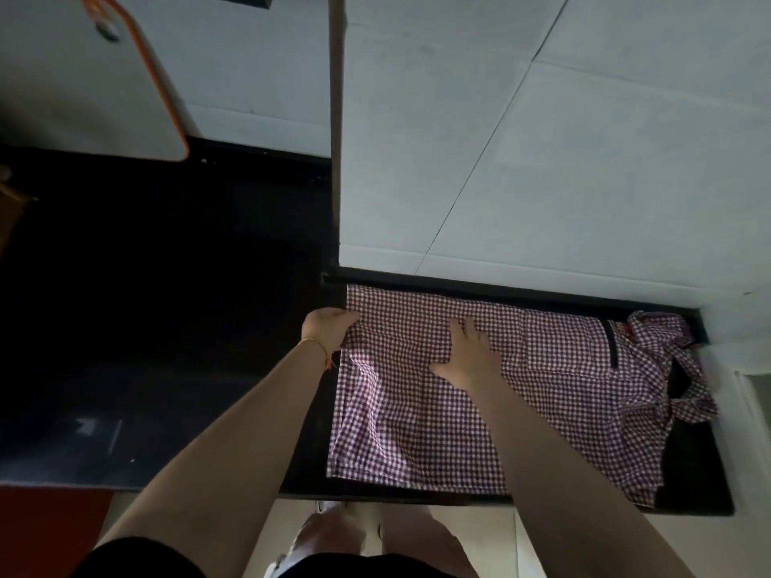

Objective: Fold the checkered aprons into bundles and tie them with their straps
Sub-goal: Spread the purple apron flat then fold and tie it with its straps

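Setting: pale tiled walls rise behind a dark surface (pixel 692 473), with an orange-rimmed white board (pixel 125 89) leaning at the upper left.
Apron: you have the checkered apron (pixel 417 419) spread nearly flat across the surface, its long axis running left to right as you face it, one long edge close to the back wall.
Straps: the straps (pixel 684 369) lie bunched in a loose tangle at the far right end of the cloth, well away from both of your hands.
Left hand: your left hand (pixel 329 327) sits at the apron's far left corner, fingers curled round the cloth edge, so the grip there is closed on fabric.
Right hand: your right hand (pixel 467 352) lies flat on the cloth near its middle, fingers straight and spread, pressing, not grasping.
Key relation: the held corner is at the left end, the straps at the right end, and your flat right hand lies between them; your right hand is the nearer one to the straps.
Judgement: folding looks barely begun, and the pressing hand seems placed to anchor a crease while the left carries its edge over.
Risk: loose ripples at the lower left may fold in unevenly.
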A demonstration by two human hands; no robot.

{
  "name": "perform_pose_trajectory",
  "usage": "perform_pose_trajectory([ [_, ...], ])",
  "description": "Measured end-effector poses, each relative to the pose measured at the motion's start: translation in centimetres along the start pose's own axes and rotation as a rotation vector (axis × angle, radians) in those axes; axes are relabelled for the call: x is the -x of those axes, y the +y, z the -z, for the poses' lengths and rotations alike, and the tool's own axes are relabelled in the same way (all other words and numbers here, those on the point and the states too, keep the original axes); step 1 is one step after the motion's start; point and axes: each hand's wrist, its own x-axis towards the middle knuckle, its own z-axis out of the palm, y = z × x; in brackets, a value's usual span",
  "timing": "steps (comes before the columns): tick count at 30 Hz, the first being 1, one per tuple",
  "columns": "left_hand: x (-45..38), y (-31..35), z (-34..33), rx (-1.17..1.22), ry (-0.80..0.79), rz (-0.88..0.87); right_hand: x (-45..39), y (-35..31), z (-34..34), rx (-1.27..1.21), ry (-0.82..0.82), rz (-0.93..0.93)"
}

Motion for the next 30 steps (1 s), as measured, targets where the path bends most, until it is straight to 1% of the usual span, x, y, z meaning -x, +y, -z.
perform_pose_trajectory([
  [1,0.0,-0.2,0.0,-0.018,0.003,-0.013,-0.3,0.2,0.1,0.007,0.011,0.006],
  [3,0.5,-0.3,-0.2,-0.057,-0.049,-0.01,-0.6,0.3,0.3,0.006,0.066,-0.003],
  [5,0.9,-0.7,0.1,-0.075,-0.118,-0.011,-0.5,-0.2,0.0,-0.012,0.176,-0.032],
  [7,1.6,-1.3,0.8,-0.139,-0.187,-0.061,0.4,-1.0,-0.5,-0.014,0.302,-0.039],
  [9,2.1,-1.9,1.2,-0.235,-0.219,-0.098,1.6,-1.8,-0.8,-0.007,0.334,-0.026],
  [11,2.6,-2.4,1.3,-0.291,-0.211,-0.114,3.1,-2.2,-1.0,0.003,0.257,-0.037],
  [13,3.2,-2.6,1.3,-0.351,-0.225,-0.121,4.6,-2.2,-1.4,0.034,0.124,-0.044],
  [16,3.5,-3.2,1.4,-0.526,-0.252,-0.128,5.5,-1.6,-2.2,0.051,-0.076,-0.01],
  [18,4.2,-3.4,1.5,-0.475,-0.184,-0.149,5.8,-1.0,-2.6,0.076,-0.133,0.006],
  [20,5.0,-3.8,1.5,-0.325,-0.112,-0.164,6.2,-0.4,-3.2,0.075,-0.151,0.018],
  [22,5.5,-4.3,1.8,-0.263,-0.123,-0.151,6.7,0.0,-4.1,0.063,-0.128,0.028],
  [24,6.2,-5.2,2.3,-0.351,-0.207,-0.09,6.9,0.2,-4.9,0.059,-0.097,0.029],
  [27,7.1,-6.7,3.1,-0.59,-0.341,0.03,7.1,0.3,-5.5,0.062,-0.07,0.038],
  [30,7.4,-8.1,3.7,-0.715,-0.341,0.123,7.2,0.5,-5.4,0.054,-0.069,0.052],
])
